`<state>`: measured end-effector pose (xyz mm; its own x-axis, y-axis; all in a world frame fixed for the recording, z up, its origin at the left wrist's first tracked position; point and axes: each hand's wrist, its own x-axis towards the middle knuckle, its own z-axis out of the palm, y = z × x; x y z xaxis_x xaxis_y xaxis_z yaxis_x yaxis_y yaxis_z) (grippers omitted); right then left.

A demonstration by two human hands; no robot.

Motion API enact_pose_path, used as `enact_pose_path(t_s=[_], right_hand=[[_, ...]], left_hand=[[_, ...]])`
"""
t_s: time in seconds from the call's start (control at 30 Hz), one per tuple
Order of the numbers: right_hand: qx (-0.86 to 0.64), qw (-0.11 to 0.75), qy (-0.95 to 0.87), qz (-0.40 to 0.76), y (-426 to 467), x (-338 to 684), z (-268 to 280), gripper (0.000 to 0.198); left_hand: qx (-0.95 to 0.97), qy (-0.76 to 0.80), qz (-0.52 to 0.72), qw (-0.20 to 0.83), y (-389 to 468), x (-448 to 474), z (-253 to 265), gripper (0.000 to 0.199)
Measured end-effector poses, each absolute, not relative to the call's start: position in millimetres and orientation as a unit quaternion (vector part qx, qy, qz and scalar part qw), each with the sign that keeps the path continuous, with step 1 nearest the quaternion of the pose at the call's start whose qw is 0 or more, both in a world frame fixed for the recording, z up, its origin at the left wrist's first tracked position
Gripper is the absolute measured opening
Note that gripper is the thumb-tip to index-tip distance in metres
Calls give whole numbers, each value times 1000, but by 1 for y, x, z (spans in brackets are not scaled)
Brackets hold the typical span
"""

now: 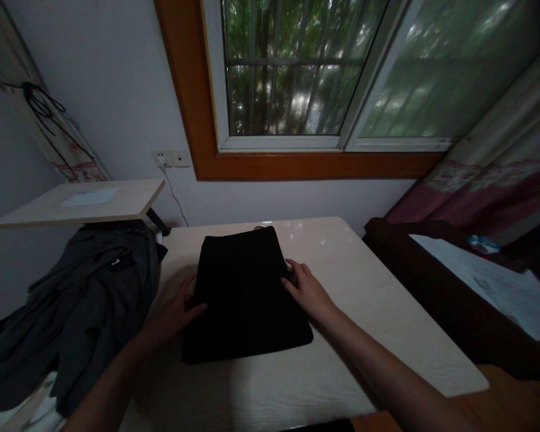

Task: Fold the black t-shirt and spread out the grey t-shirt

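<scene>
A flat, black, nearly rectangular piece that looks like folded cloth (pixel 245 294) is in the middle of the head view, over the pale table (pixel 369 336). My left hand (pixel 180 309) grips its left edge, the thumb lying on top and the other fingers along the side. At the right edge, my right hand (pixel 306 293) holds it in the same way, thumb over the surface and fingertips partly hidden by the edge. Its dark surface shows no folds or markings that I can make out. Behind its far edge, a small round object (pixel 260 227) just peeks out.
Dark grey clothes (pixel 103 288) lie heaped at the left, below a raised wooden board (pixel 130 204) with a paper sheet (pixel 90 197). A wall socket (pixel 171 158) with a plugged-in cord is behind. To the right, white sheets (pixel 486 279) rest on a dark brown surface (pixel 414 288).
</scene>
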<state>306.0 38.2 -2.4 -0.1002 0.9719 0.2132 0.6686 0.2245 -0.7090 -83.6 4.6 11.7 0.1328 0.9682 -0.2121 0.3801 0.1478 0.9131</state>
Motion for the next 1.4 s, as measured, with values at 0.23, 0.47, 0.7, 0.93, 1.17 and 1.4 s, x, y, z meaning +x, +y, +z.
enact_pose_path(t_s=[0.23,0.47,0.7,0.93,1.17,1.4], right_hand=[[-568,339,-712,235,50,300,-10,61],[-578,402,-664,251,96,293,-9,53],[-602,433,-615,268,134,284,-4,52],[-579,442,-621,289,102,296,-5,44],[-517,406,-641,395,36,303,3,51],[-481,430,-632,429,17,303,5,49]], left_hand=[[611,563,337,444,10,-63,22,97],[613,582,376,379,48,-57,23,84],[575,615,429,329,96,-55,17,78],[586,596,455,308,65,-66,3,65],[615,544,412,395,18,-76,7,72],[626,546,404,383,11,-75,6,79]])
